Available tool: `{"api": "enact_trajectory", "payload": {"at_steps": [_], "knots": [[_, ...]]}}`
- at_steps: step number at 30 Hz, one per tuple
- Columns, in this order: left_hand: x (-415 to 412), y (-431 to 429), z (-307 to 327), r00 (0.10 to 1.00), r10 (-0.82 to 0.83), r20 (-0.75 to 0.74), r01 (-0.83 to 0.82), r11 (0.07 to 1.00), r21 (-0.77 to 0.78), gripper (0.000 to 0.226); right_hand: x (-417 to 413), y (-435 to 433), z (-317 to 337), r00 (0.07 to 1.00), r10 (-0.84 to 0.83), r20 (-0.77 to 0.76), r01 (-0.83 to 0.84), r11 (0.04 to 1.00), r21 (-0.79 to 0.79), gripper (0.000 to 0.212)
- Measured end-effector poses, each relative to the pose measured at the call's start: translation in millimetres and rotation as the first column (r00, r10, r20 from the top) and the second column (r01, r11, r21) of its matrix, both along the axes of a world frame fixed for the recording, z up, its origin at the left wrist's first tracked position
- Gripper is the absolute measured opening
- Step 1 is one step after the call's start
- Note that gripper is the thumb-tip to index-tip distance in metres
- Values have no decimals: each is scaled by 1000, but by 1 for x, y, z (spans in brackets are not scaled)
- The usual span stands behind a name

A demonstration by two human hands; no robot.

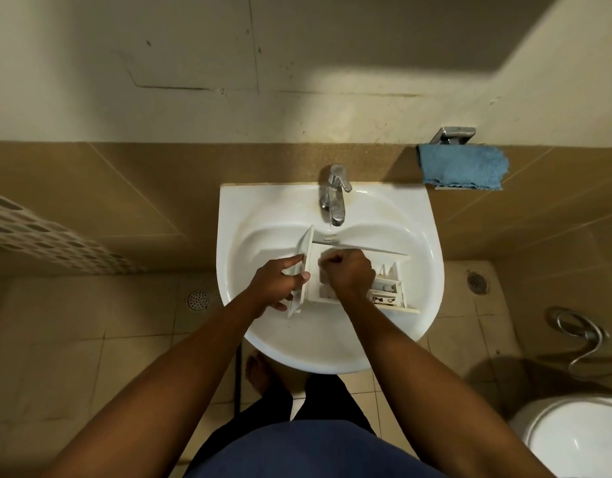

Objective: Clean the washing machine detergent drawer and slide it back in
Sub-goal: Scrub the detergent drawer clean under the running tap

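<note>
The white detergent drawer [389, 286] lies across the bowl of a white washbasin [418, 236], its front panel to the left and its compartments open upward. My left hand [277, 286] grips the front panel, thumb on the near side and fingers over the far side. My right hand [349, 272] is inside the large compartment with its fingers curled; whether it holds anything is hidden. The chrome tap [335, 194] stands just above the drawer's far edge, and I see no water running.
A blue cloth [463, 167] hangs on a chrome holder on the tiled wall to the right. A toilet [573, 439] sits at the lower right, with a hose [580, 336] on the floor. Floor drains lie on both sides. A white perforated basket [39, 236] is at the left.
</note>
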State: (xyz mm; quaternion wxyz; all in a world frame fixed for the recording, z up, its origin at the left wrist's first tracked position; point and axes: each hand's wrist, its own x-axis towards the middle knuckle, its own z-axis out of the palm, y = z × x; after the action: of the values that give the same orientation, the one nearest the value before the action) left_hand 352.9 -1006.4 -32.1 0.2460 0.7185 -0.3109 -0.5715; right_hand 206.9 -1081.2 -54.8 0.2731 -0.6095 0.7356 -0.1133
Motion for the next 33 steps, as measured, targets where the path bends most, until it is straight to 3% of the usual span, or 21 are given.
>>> {"api": "enact_trajectory", "payload": {"at_steps": [5, 11, 15, 19, 21, 24, 27, 29, 33], "knots": [[0, -2, 0, 1000, -1, 6, 1, 1000, 8, 56, 18, -23, -4, 989, -144, 41, 143, 989, 27, 27], [0, -2, -2, 1000, 2, 10, -2, 1000, 6, 56, -1, -5, -8, 999, -29, 26, 27, 997, 72, 26], [-2, 0, 0, 1000, 6, 7, -6, 1000, 9, 56, 7, -25, 1, 992, -117, 45, 110, 984, 140, 38], [-4, 0, 1, 999, 39, -21, -39, 999, 12, 56, 7, -13, 10, 999, -2, -49, 4, 999, 45, 23], [-4, 1, 0, 999, 39, -30, -39, 999, 6, 56, -8, 4, 11, 995, 67, -70, -62, 995, 80, 20], [-4, 2, 0, 998, 47, -46, -46, 999, 8, 55, -27, 18, 17, 994, 105, -12, -101, 978, 181, 31], [-3, 2, -1, 998, 44, -54, -44, 999, 10, 55, -23, 6, 21, 998, 4, 59, -20, 966, 258, 38], [-3, 1, 0, 998, 45, -43, -45, 999, 8, 53, -19, 7, 22, 998, -20, 61, 5, 971, 239, 37], [-4, 1, -1, 999, 46, -22, -46, 999, -5, 53, -32, 39, 25, 993, 116, 19, -117, 977, 176, 32]]}}
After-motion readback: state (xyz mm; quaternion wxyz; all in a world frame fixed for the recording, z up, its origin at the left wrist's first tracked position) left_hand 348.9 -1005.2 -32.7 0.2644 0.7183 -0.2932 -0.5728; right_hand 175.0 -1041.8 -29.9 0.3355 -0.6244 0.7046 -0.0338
